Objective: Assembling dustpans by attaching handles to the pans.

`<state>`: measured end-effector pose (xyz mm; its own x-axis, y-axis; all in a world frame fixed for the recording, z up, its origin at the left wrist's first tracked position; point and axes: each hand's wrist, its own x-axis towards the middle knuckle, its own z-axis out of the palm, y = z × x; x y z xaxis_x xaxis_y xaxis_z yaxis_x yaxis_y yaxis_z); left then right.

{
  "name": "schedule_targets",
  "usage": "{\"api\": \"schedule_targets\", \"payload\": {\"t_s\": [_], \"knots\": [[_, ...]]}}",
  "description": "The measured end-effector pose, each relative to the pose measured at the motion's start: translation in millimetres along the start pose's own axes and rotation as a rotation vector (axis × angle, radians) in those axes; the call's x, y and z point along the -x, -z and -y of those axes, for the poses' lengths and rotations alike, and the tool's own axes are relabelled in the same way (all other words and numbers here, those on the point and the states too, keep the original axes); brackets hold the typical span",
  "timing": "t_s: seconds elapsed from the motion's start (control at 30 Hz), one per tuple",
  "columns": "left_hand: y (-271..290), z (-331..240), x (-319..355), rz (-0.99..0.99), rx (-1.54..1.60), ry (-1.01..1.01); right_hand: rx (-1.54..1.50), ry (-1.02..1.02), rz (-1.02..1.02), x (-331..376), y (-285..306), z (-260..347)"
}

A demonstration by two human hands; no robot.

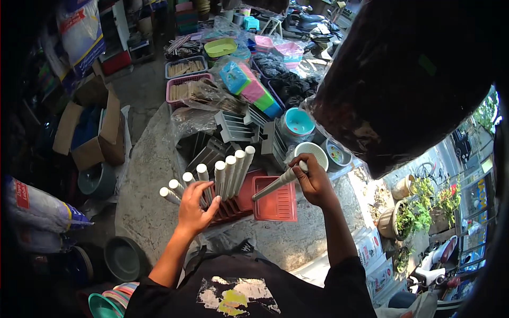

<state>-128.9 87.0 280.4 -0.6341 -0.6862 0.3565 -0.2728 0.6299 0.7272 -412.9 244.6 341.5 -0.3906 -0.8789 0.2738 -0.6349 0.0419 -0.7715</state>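
Observation:
My right hand [314, 183] is closed round the upper end of a grey tubular handle [278, 183]. That handle slants down to a red long-handled dustpan [275, 205] with a ribbed pan. My left hand [197, 208] has its thumb and fingers apart, against or just beside a row of similar grey handles with white caps [230, 172]. They stand upright, and those on the left lean outward. Red dustpan pans [249, 192] show at their feet. Whether my left fingertips touch a handle I cannot tell.
A large black wrapped bundle [403, 79] hangs at the upper right. Grey slatted plastic pieces [236, 127], tubs [299, 122] and baskets [189, 89] crowd beyond the dustpans. An open cardboard box [101, 132] and a dark basin [125, 258] stand left; potted plants [395, 220] stand right.

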Motion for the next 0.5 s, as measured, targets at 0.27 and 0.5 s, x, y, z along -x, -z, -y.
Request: {"api": "schedule_targets", "payload": {"t_s": [0.27, 0.5], "knots": [[38.3, 36.1, 15.0, -0.162, -0.541, 0.192, 0.054, 0.019, 0.147, -57.5, -44.6, -63.7], [25.2, 77.1, 37.6, -0.113, -0.611, 0.350, -0.073, 0.104, 0.188, -82.8, -74.9, -100.3]]}}
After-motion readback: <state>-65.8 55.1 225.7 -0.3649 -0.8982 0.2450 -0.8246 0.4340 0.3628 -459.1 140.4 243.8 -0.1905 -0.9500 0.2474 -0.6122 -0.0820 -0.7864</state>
